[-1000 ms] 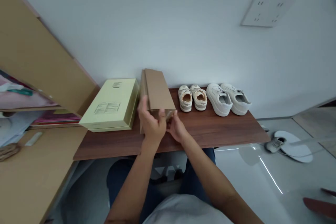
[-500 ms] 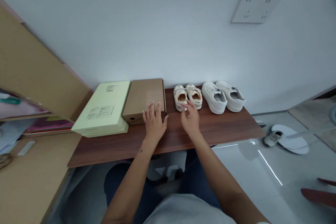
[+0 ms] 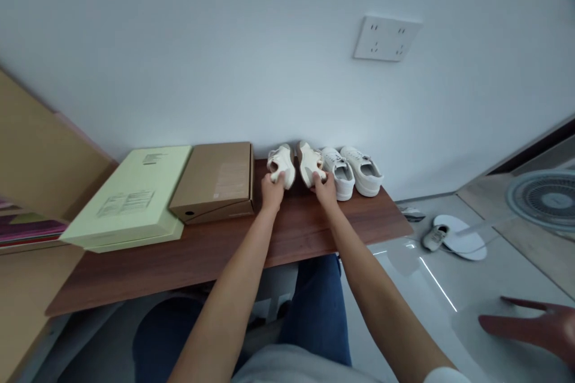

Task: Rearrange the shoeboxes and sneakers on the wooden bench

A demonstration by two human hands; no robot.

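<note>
My left hand grips the left small cream shoe at its heel. The matching right cream shoe has its heel pinched in my right hand. Both shoes are tipped on their sides, soles facing each other with a gap between. Just right of them, a pair of larger white sneakers, one left and one right, stands upright on the brown wooden board. To the left lies a closed brown cardboard box.
A pale yellow-green box lies left of the brown box. The wall with a socket plate rises behind the board. On the floor at right stand a fan and a grey shoe; reddish-brown legs show nearer.
My left hand has moved from the brown box to the left cream shoe, and both hands have taken hold. The cream shoes have tilted apart onto their sides. The view has shifted right.
</note>
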